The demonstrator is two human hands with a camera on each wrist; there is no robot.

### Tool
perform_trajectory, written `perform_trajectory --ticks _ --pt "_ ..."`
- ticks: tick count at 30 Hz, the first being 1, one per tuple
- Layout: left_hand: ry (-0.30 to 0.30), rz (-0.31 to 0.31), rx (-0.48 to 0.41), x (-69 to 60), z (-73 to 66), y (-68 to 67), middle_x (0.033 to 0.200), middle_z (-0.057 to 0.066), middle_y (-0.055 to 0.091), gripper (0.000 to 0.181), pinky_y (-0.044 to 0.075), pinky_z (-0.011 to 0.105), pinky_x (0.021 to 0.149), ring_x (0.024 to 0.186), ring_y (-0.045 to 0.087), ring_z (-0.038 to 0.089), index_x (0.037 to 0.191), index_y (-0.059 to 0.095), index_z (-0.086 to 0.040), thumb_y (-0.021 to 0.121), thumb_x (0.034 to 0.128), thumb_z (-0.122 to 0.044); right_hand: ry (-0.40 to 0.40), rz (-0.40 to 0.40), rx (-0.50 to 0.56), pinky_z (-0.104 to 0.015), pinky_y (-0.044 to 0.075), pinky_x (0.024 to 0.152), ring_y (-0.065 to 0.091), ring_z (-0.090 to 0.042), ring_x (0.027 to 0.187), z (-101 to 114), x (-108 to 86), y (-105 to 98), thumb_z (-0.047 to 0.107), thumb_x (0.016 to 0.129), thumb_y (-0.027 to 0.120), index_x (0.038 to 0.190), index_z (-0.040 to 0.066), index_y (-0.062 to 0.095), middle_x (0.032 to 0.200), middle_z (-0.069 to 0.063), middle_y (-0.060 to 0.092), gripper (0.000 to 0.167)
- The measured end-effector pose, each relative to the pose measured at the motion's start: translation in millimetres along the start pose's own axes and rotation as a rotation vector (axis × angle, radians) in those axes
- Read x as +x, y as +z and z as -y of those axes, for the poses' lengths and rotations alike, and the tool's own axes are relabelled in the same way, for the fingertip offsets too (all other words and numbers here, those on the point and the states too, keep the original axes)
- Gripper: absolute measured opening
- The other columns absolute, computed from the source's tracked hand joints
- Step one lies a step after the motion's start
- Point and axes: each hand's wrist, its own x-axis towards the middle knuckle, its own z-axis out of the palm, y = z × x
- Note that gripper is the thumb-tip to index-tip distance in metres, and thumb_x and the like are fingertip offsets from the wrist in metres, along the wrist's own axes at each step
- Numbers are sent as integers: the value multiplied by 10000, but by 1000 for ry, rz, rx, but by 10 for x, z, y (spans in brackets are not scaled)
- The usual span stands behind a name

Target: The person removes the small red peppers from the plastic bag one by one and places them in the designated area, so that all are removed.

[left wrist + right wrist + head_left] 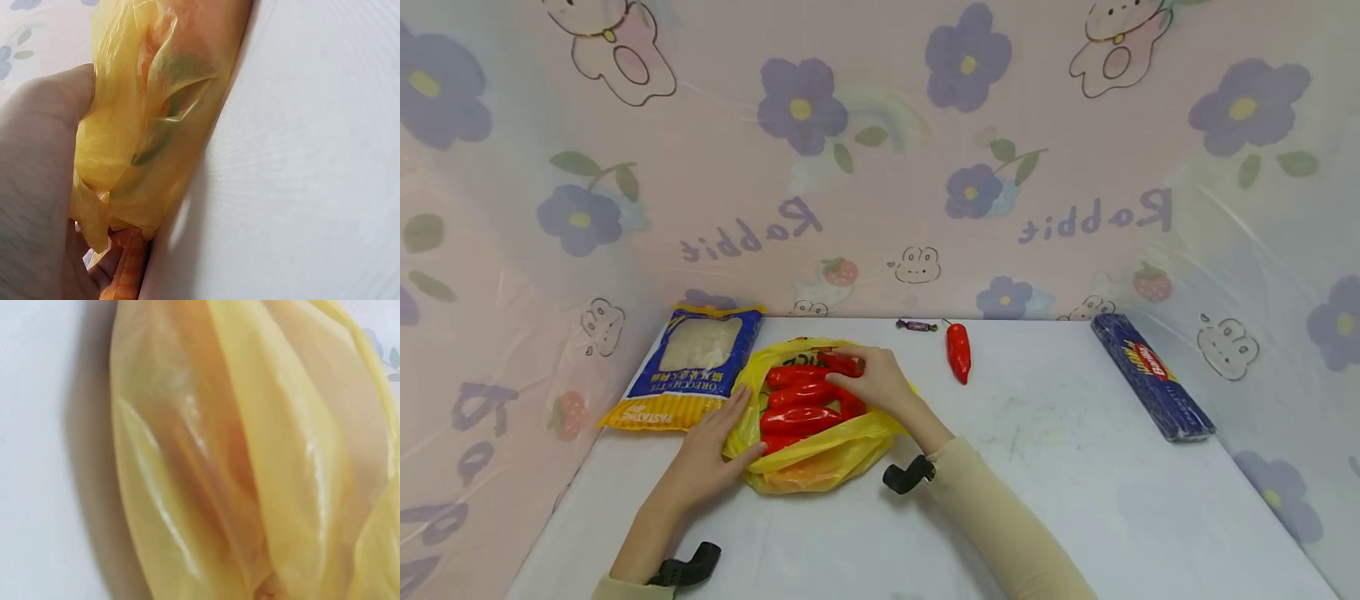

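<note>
A yellow plastic bag [820, 471] lies on the table with its mouth open, full of several glossy red chili peppers [801, 421]. My left hand [711, 450] holds the bag's left rim, thumb over the edge. In the left wrist view the thumb [69, 94] presses on the yellow plastic. My right hand [880, 383] reaches over the bag's right side and pinches a red chili pepper [841, 363] at the top of the pile. Yellow plastic fills most of the right wrist view, hiding that hand's fingertips.
A blue and yellow pasta bag [700, 358] lies left of the plastic bag. Toward the back edge are a small purple wrapped candy [917, 326] and a single red chili pepper [958, 353]. A long dark-blue packet [1150, 375] lies at the right edge.
</note>
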Motion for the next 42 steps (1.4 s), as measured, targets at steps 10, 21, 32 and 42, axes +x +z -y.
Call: perform_trajectory --ticks 10,21,32,42 --pt "21 -17 -15 -4 15 3 1770 80 212 894 210 789 1196 1543 274 553 1715 217 -245 652 1006 -574 51 -59 -44 -232 405 605 493 -177 735 -35 45 15 323 939 829 1391 114 717 1222 -87 770 510" --pt "25 -25 2 -9 -18 -12 1760 108 238 897 214 795 1187 1533 290 553 1712 232 -215 644 1006 -587 131 -60 -39 -502 509 1143 644 -321 1317 -88 45 32 277 950 812 1355 89 735 1361 -101 730 453" --pt "12 -13 12 -2 -36 -35 1761 105 239 898 207 779 1203 1542 289 537 1710 237 -204 631 1007 -599 204 -44 -94 -485 529 1112 679 -325 1226 -216 43 33 233 939 821 1267 60 777 1200 -113 787 374" --pt "21 -19 8 -3 -15 -10 1757 114 246 901 208 793 1191 1532 289 559 1712 232 -212 631 1005 -603 204 -64 -133 -496 531 1111 683 -328 1233 -211 56 44 221 937 812 1247 57 787 1223 -107 783 352"
